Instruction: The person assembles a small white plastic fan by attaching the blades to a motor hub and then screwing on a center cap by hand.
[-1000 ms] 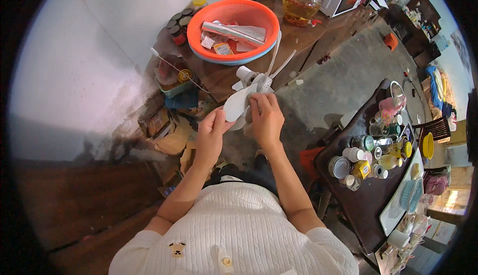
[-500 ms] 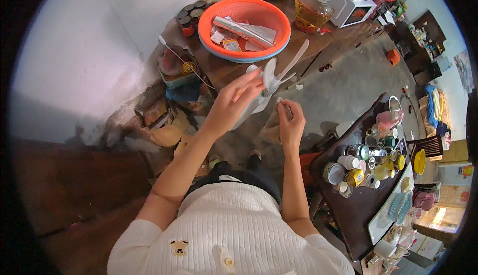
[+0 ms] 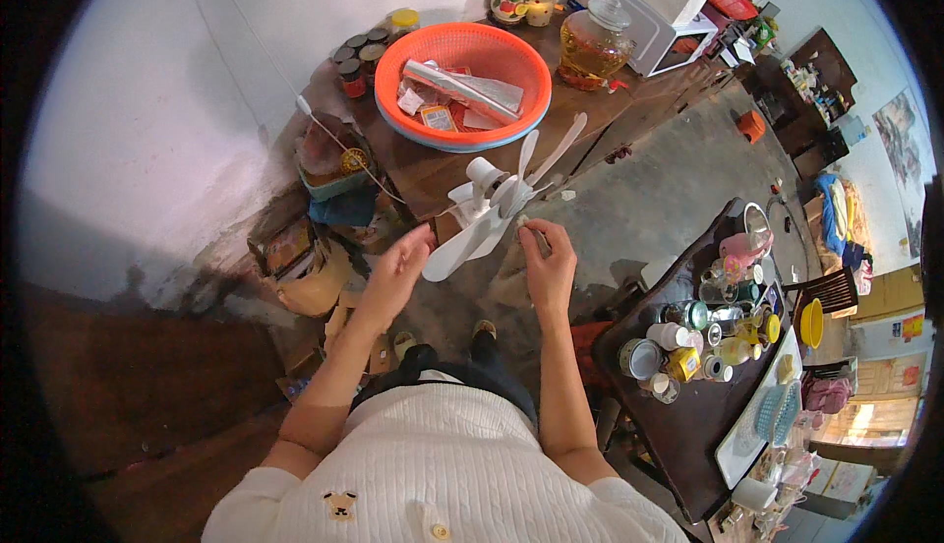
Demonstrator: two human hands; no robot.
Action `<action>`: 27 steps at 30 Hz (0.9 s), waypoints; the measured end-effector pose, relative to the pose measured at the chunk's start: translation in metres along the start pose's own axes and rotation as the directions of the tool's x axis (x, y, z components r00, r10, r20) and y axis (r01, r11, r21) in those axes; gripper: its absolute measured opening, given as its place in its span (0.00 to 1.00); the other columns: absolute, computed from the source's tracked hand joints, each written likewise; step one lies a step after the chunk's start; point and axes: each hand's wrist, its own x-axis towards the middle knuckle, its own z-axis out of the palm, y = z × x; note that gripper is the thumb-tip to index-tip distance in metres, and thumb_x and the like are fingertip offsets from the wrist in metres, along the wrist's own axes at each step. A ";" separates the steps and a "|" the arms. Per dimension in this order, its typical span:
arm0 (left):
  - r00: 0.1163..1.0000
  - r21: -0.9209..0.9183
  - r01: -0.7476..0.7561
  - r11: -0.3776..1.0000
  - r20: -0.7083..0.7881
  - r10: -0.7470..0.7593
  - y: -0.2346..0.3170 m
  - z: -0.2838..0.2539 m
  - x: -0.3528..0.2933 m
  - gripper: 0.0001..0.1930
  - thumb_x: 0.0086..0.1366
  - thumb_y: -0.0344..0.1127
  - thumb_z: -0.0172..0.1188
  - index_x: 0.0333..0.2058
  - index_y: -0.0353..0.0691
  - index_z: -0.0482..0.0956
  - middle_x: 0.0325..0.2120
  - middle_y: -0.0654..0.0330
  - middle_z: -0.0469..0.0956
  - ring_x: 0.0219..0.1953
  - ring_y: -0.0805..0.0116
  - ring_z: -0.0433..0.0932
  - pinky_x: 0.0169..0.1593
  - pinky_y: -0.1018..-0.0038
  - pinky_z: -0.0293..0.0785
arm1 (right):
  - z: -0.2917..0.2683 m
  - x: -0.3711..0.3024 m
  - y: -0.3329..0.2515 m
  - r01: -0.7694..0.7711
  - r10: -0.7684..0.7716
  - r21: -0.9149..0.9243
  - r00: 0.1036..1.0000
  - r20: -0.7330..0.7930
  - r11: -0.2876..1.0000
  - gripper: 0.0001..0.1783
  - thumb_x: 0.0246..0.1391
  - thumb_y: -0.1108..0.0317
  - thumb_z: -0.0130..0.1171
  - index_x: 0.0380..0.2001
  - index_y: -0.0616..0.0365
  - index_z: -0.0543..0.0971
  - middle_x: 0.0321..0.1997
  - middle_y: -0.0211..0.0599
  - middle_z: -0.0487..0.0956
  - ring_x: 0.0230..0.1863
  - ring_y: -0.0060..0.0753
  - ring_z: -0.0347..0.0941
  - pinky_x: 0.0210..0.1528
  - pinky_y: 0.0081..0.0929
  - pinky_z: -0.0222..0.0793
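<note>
Works at one white fan (image 3: 482, 223) by the near edge of a brown table (image 3: 575, 110), with a loosely open left grip (image 3: 398, 263) and a right grip (image 3: 548, 260) pinching one pale cloth (image 3: 512, 268), before one orange basket (image 3: 536, 76) and, right across grey floor (image 3: 639, 189), one dark table (image 3: 678, 435).

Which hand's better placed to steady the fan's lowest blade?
Left, probably: the left hand is open beside that white blade's tip; the right hand is pinched closed, farther from the tip.
</note>
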 end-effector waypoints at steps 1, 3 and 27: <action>1.000 0.012 0.026 1.000 0.014 -0.026 -0.005 0.004 -0.009 0.28 0.79 0.51 0.47 0.68 0.38 0.66 0.64 0.58 0.70 0.66 0.67 0.68 0.70 0.65 0.60 | 0.003 0.001 0.000 0.010 -0.010 0.001 1.000 0.000 1.000 0.09 0.57 0.69 0.66 0.39 0.61 0.83 0.42 0.42 0.82 0.45 0.45 0.80 0.49 0.35 0.73; 0.999 -0.005 0.037 0.999 0.039 -0.037 -0.007 0.007 -0.016 0.26 0.79 0.49 0.46 0.68 0.39 0.67 0.63 0.61 0.71 0.64 0.68 0.69 0.69 0.66 0.63 | 0.011 0.002 0.001 0.031 -0.031 0.005 1.000 0.004 1.000 0.09 0.57 0.69 0.66 0.39 0.61 0.83 0.41 0.43 0.82 0.44 0.47 0.80 0.48 0.36 0.73; 0.983 -0.262 -0.033 0.964 -0.181 -0.015 0.025 0.031 0.002 0.21 0.79 0.41 0.50 0.61 0.34 0.74 0.52 0.60 0.79 0.52 0.72 0.79 0.57 0.70 0.77 | 0.037 0.005 -0.040 0.288 -0.291 -0.239 0.956 0.021 0.927 0.08 0.56 0.68 0.65 0.40 0.51 0.82 0.40 0.35 0.79 0.36 0.46 0.80 0.33 0.41 0.77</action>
